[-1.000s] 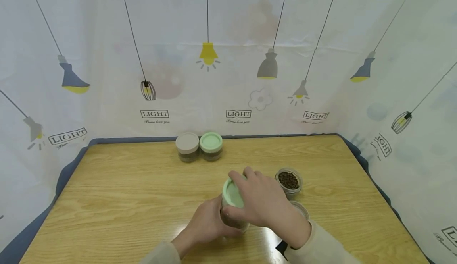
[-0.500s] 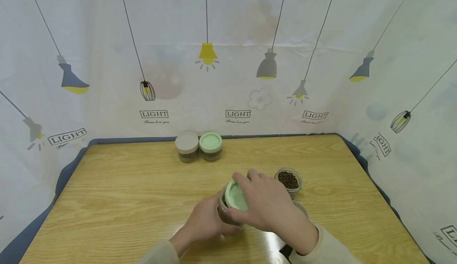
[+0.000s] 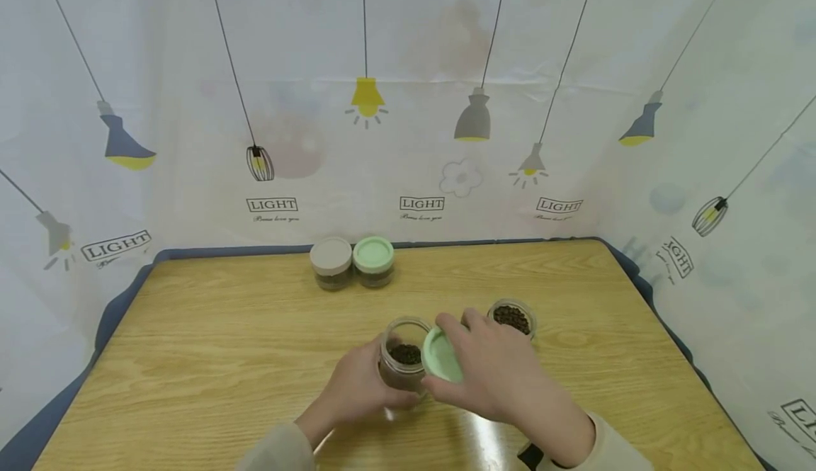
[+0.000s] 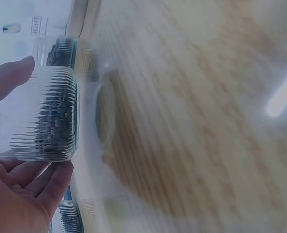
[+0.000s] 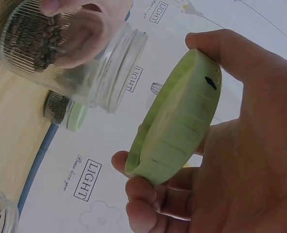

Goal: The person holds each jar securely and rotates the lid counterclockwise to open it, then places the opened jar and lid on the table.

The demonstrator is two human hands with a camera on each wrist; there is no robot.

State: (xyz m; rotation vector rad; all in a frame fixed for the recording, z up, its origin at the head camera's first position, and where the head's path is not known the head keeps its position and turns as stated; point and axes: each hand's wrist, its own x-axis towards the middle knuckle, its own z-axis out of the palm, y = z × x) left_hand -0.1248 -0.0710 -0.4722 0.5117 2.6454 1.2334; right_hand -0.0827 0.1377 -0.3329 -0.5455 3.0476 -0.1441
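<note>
My left hand [image 3: 357, 380] grips a clear ribbed glass jar [image 3: 399, 376], thumb on one side and fingers on the other. Its mouth is uncovered, and dark brown beans that look like coffee beans [image 3: 405, 354] lie in its lower part. The left wrist view shows the jar's base [image 4: 71, 121] a little off the tabletop. Just right of the jar's mouth, my right hand [image 3: 494, 368] holds a light green lid [image 3: 441, 355] by its edge. In the right wrist view the lid [image 5: 179, 124] is apart from the jar and tilted, with a small dark mark on its side.
At the table's back edge stand a grey-lidded jar [image 3: 331, 257] and a green-lidded jar [image 3: 373, 255], side by side. An open jar of beans [image 3: 512, 317] sits beyond my right hand, partly hidden. A small black object [image 3: 530, 455] shows by my right sleeve. Printed cloth [image 3: 344, 188] surrounds the table.
The green lid has come off the jar and moved right with my right hand, uncovering the mouth and beans. My left hand keeps its grip on the jar, which has shifted slightly left.
</note>
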